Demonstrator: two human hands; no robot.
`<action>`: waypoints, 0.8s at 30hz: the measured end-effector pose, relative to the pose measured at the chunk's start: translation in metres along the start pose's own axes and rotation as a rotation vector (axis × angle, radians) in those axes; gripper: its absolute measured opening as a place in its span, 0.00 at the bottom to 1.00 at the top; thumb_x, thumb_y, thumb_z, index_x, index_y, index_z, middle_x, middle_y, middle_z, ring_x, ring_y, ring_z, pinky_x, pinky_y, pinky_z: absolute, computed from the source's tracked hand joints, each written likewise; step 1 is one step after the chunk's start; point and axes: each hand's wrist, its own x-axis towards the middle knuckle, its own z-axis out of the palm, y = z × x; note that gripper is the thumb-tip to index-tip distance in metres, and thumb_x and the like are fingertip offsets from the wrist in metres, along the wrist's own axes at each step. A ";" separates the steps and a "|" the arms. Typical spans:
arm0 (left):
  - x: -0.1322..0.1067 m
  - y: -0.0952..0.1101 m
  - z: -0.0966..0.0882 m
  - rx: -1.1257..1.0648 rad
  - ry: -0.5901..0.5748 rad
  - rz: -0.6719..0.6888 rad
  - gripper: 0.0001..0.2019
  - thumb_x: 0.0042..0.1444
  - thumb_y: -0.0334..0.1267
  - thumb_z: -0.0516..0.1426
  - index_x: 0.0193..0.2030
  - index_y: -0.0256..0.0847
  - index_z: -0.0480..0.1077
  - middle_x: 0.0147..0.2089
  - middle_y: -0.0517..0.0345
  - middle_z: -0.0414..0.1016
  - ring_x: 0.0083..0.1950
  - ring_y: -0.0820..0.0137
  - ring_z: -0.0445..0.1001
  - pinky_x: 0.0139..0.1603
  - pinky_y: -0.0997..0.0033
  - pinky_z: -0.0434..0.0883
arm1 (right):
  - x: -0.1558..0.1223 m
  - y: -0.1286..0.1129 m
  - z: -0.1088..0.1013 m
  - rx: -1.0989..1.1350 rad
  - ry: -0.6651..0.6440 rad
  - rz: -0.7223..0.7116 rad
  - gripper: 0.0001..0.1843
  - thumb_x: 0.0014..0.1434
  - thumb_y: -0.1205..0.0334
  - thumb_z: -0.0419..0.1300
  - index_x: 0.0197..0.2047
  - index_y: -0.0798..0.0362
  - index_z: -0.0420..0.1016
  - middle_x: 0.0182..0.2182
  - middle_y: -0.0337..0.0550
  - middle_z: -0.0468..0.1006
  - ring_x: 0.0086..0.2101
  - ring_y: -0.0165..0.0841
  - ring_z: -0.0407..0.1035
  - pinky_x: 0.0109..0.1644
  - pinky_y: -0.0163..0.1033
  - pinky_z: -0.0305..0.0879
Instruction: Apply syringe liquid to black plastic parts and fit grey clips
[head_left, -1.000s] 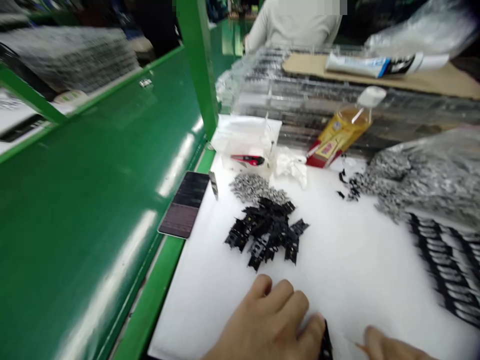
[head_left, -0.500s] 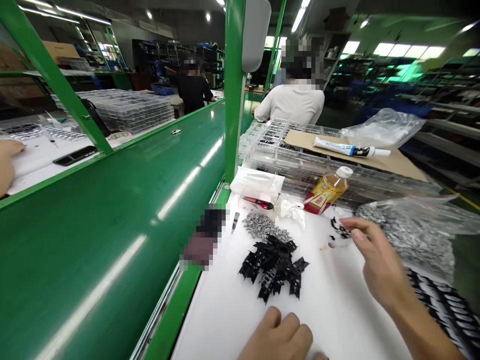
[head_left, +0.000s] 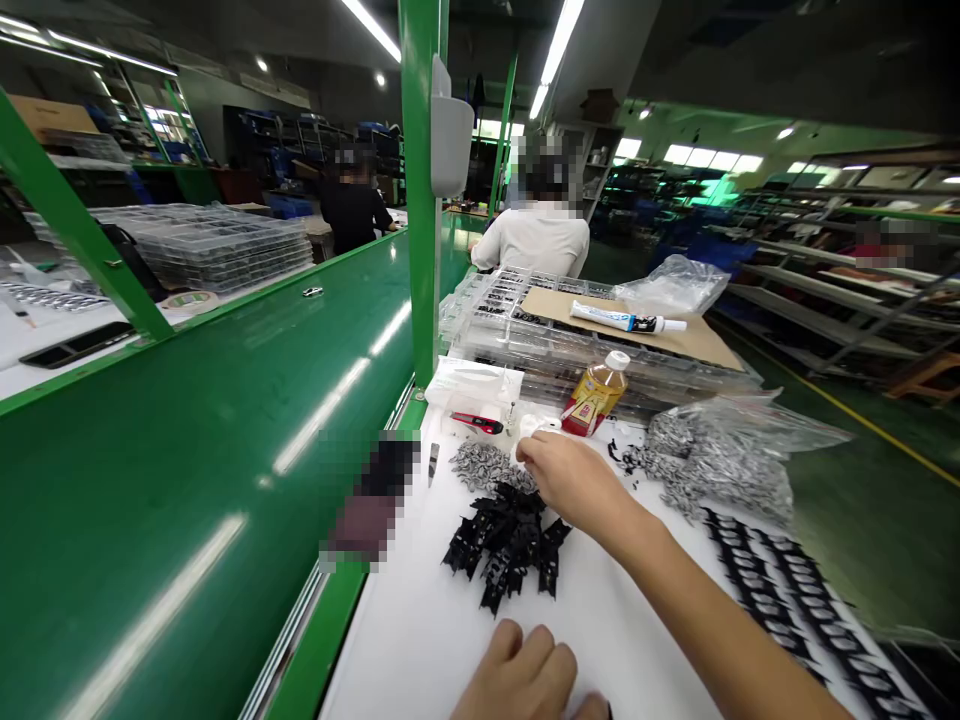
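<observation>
My right hand (head_left: 574, 485) reaches across the table with its thumb and fingertips pinched together, above the edge of a pile of small grey parts (head_left: 484, 467) and beside a crumpled white tissue (head_left: 531, 424). What the pinch holds, if anything, I cannot make out. A heap of flat black plastic parts (head_left: 499, 540) lies just below that hand. Nearer to me, my left hand (head_left: 521, 675) rests with curled fingers on the white tabletop (head_left: 405, 630); the inside of its grip is hidden.
A red utility knife (head_left: 478, 423), a drink bottle (head_left: 596, 395) and a bag of grey parts (head_left: 739, 460) surround the work. Rows of black parts (head_left: 780, 590) lie right. A glue tube (head_left: 626, 318) tops stacked clear trays (head_left: 495, 340). A green conveyor belt (head_left: 225, 420) runs left.
My right hand has moved left from the small black bits by the bag to the grey pile and tissue. The view has turned slightly right. My left hand stays curled on the table.
</observation>
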 end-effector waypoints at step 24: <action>-0.001 0.005 0.005 0.038 0.018 -0.036 0.10 0.58 0.37 0.65 0.39 0.47 0.66 0.27 0.63 0.56 0.32 0.66 0.54 0.37 0.61 0.47 | -0.079 0.009 -0.010 0.385 0.111 -0.105 0.09 0.75 0.60 0.51 0.46 0.47 0.73 0.41 0.41 0.81 0.40 0.34 0.77 0.45 0.41 0.75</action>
